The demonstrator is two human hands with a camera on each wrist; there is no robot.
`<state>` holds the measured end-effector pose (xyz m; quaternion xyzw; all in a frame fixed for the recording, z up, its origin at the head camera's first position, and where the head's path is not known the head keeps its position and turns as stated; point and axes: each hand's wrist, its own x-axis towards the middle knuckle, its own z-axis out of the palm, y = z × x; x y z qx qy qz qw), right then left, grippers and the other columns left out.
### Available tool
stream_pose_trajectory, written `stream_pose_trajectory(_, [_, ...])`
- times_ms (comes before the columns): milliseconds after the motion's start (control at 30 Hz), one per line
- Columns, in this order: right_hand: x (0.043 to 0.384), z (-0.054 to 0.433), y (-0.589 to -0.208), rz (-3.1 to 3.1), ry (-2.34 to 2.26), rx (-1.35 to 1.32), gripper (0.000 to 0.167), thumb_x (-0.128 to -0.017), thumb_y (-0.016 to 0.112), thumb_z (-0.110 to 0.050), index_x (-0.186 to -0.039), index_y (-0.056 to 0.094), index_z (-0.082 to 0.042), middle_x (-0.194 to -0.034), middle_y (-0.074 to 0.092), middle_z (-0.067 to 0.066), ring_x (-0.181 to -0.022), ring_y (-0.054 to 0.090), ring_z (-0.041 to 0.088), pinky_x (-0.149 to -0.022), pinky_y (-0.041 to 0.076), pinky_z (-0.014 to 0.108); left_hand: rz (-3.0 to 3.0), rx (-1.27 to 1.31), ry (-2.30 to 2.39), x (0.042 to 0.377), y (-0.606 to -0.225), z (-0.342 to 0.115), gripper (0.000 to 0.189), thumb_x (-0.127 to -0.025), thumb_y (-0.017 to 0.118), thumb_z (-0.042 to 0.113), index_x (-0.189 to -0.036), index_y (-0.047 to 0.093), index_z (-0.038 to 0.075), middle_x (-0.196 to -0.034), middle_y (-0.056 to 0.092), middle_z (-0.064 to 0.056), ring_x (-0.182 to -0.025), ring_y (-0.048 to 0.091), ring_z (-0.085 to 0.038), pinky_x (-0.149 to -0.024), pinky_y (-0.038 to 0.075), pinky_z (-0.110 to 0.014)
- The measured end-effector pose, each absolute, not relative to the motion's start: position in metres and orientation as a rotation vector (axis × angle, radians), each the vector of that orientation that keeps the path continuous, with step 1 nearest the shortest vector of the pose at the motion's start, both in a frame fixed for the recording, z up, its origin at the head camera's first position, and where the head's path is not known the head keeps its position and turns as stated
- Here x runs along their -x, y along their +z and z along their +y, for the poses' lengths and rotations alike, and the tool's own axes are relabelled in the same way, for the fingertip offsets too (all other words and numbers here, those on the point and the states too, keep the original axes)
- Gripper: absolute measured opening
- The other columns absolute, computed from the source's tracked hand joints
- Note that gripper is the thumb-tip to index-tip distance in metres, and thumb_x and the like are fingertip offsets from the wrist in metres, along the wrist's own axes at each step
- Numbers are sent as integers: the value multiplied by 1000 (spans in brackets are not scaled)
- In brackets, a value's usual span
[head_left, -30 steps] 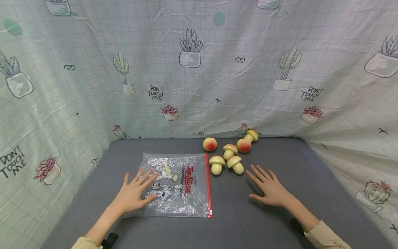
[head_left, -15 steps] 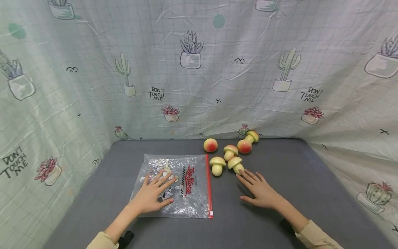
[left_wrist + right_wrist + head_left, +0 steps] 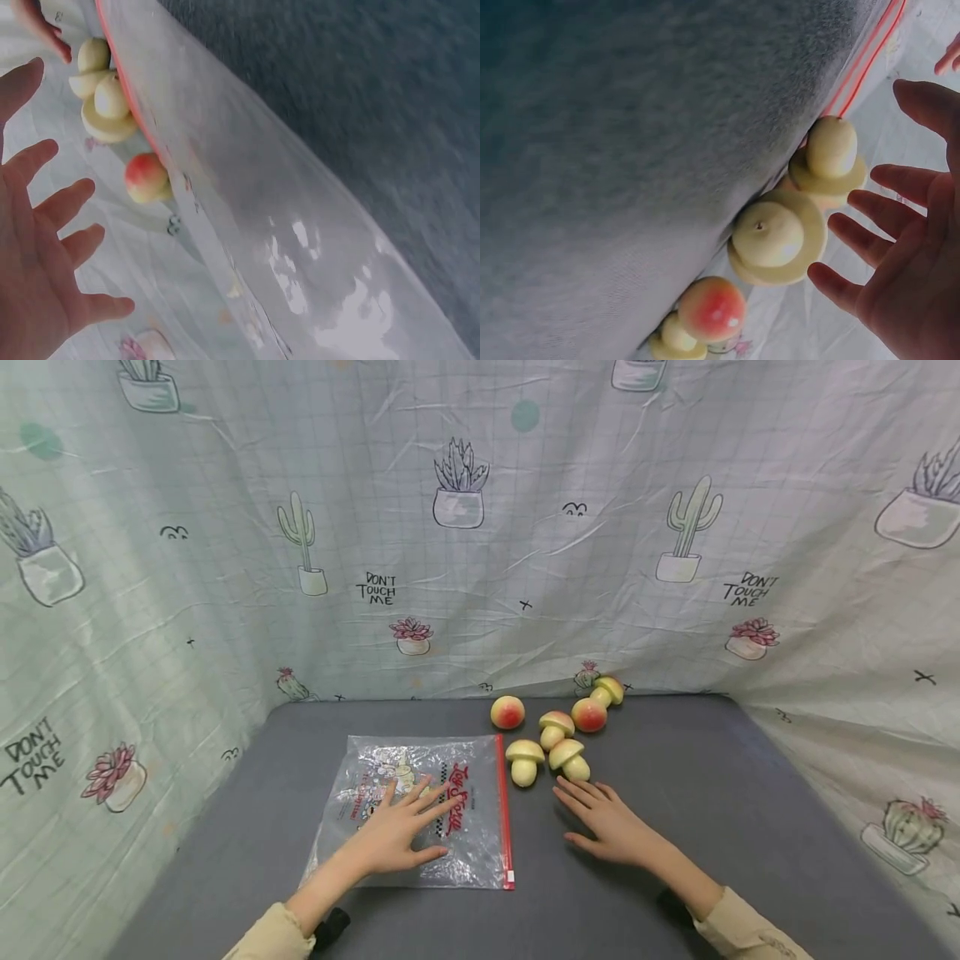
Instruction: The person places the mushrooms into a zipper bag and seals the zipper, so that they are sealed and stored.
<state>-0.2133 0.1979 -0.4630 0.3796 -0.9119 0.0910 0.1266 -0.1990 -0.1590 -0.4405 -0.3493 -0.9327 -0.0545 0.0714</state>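
Observation:
A clear plastic zip bag (image 3: 472,860) with a red zip edge and printed cartoon figures lies flat on the dark table. Over its middle is my left hand (image 3: 393,833), fingers spread and straight, holding nothing. My right hand (image 3: 609,827) hovers just in front of the toy mushrooms, its fingers spread as well. Nearest to its fingertips lies one yellow mushroom (image 3: 570,762), with another mushroom (image 3: 524,762) beside the red zip. In the right wrist view the open palm faces the mushrooms, and a red-capped mushroom (image 3: 712,309) shows lower down.
Farther back stand more mushrooms: a red-topped one (image 3: 507,712) alone, a tan-capped one (image 3: 557,727), and a red one (image 3: 588,715) next to a tipped mushroom (image 3: 608,690). A printed cactus curtain (image 3: 525,560) hangs behind and around the grey table (image 3: 675,760).
My left hand has moved right across the bag, from its left side to its middle. My right hand has moved left and slightly nearer, below the mushrooms. Bag and mushrooms stay put.

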Motion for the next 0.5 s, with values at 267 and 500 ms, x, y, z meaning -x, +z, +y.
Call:
stream_pose_trajectory(267, [217,185,-455,-2686,169,-1158,65,-81,61,-36,-134,38,-6,-140,37,13,-127,36,30,-94,33,52,-2758,1179,-140,205,-443,-145,64,-81,54,49,-138,32,29,-146,29,0,-136,22,-29,-102,10,-65])
stream_pose_trajectory(500, [218,170,-456,-2665,119,-1223,62,-81,61,-34,-132,41,-6,-137,41,12,-125,39,29,-93,35,52,-2721,1303,-100,213,-447,-134,59,-84,51,47,-136,35,24,-143,35,-6,-133,29,-31,-98,19,-67])
